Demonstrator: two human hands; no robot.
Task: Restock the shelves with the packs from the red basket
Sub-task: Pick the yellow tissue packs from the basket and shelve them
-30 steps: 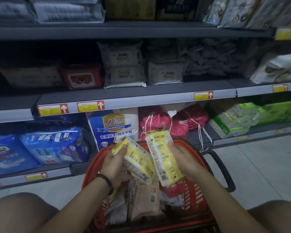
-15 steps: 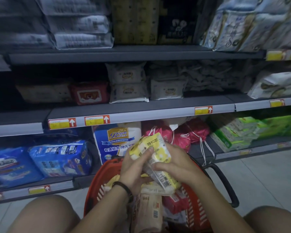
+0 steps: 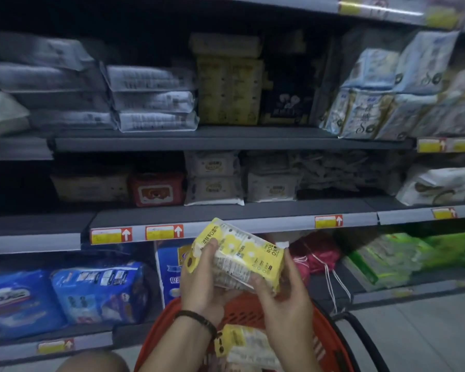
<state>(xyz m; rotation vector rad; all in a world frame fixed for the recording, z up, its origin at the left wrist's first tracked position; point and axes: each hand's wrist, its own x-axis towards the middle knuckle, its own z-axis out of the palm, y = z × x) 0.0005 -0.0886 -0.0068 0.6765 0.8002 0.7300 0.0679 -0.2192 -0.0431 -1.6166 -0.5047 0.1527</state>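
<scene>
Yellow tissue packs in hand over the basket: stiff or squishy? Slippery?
Likely light: the left hand and right hand hold the yellow tissue packs up by their edges. The shiny film wrap is probably slippery, so stacked packs may slide apart. They are flat-sided and unlikely to roll.

One wide-angle view is taken from the head, faced forward and slightly down; the shelves (image 3: 226, 138) are seen close ahead.

Red basket (image 3: 326, 345) cut off below; grey packs' (image 3: 151, 103) print blurred.
</scene>
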